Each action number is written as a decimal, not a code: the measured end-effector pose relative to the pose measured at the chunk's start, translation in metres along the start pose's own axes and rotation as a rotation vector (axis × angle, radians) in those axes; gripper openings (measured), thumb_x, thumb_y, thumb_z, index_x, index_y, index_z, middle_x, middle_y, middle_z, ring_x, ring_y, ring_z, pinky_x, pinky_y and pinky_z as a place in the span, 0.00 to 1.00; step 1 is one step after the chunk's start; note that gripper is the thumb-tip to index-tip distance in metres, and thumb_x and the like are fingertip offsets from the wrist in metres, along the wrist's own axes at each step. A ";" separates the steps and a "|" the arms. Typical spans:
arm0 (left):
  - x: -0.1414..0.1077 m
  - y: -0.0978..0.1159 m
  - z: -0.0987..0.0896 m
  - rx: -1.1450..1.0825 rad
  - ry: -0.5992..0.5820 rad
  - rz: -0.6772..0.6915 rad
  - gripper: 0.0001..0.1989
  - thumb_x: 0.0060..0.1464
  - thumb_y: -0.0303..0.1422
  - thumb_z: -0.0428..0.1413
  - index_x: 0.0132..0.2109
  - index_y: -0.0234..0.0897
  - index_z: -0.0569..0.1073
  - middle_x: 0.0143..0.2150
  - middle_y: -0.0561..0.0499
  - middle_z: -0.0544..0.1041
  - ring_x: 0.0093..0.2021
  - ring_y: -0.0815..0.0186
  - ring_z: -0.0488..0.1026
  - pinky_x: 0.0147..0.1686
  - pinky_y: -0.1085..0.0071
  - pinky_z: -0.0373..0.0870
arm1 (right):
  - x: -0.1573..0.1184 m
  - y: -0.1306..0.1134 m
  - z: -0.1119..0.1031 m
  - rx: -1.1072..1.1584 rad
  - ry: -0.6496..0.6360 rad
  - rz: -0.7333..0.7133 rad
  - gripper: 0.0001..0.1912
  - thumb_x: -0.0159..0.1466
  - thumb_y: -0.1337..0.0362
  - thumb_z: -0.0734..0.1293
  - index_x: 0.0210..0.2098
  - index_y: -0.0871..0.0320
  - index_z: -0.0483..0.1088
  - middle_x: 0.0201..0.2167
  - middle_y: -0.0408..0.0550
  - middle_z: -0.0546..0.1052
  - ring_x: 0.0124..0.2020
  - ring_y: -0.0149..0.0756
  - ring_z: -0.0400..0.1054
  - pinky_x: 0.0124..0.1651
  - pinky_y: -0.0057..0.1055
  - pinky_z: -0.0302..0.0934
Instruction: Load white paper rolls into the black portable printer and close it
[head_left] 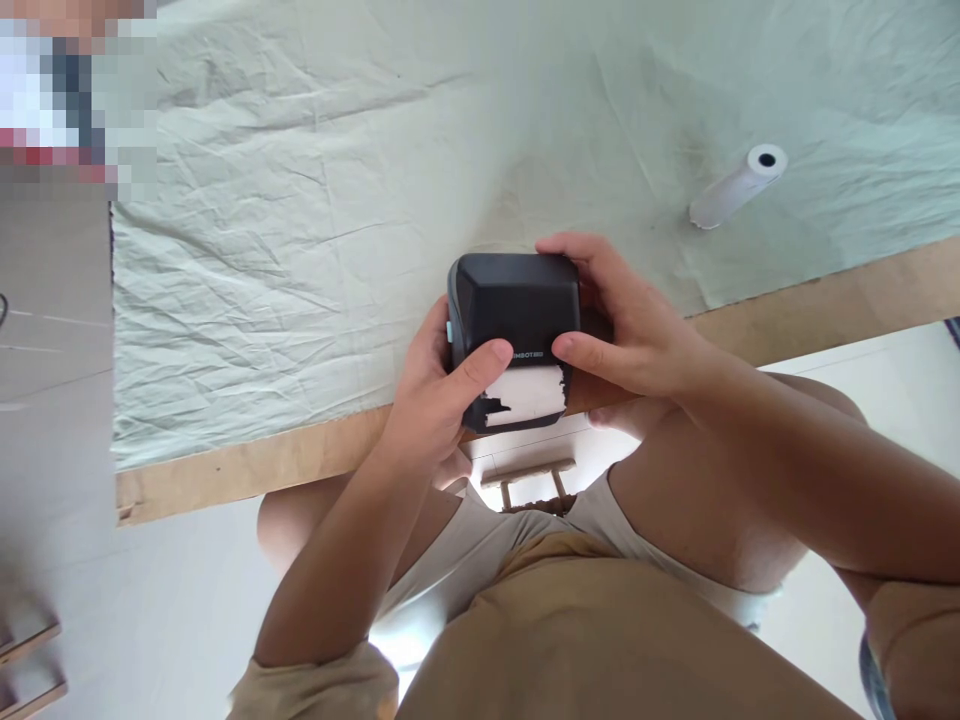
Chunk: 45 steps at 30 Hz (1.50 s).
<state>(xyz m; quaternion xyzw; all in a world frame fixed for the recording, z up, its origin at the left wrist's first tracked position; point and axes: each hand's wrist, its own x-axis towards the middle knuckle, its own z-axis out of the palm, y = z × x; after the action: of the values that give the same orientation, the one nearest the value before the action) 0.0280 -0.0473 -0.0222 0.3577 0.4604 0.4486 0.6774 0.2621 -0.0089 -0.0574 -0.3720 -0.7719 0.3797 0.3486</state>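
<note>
Between my two hands is a black label printer [517, 305] with rounded corners, light lettering on its lid and a light blue button on its left side. Torn white paper [529, 393] sticks out of its slot on the side facing me. My left hand [446, 375] grips the printer's left side, thumb on the lid near the lettering. My right hand [622, 325] holds the right side, thumb at the lid's front edge and fingers at the far corner. The printer's underside is hidden.
A roll of white paper [739, 187] with a dark core stands to the right on the pale green cloth [360, 250]. The table's wooden edge [315, 455] runs between the cloth and my legs. A blurred-out person [56, 80] is at the upper left.
</note>
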 end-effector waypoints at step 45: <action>0.015 -0.012 0.005 -0.192 0.122 0.062 0.19 0.63 0.52 0.72 0.39 0.41 0.83 0.34 0.50 0.86 0.50 0.50 0.91 0.49 0.58 0.90 | -0.004 -0.009 -0.004 -0.150 -0.019 0.101 0.45 0.72 0.41 0.74 0.81 0.46 0.58 0.75 0.59 0.69 0.50 0.44 0.80 0.57 0.47 0.82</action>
<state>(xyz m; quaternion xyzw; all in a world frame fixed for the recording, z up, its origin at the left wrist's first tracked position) 0.0384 -0.0378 -0.0358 0.2773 0.4442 0.5323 0.6651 0.2651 -0.0149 -0.0490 -0.4319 -0.7817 0.3416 0.2929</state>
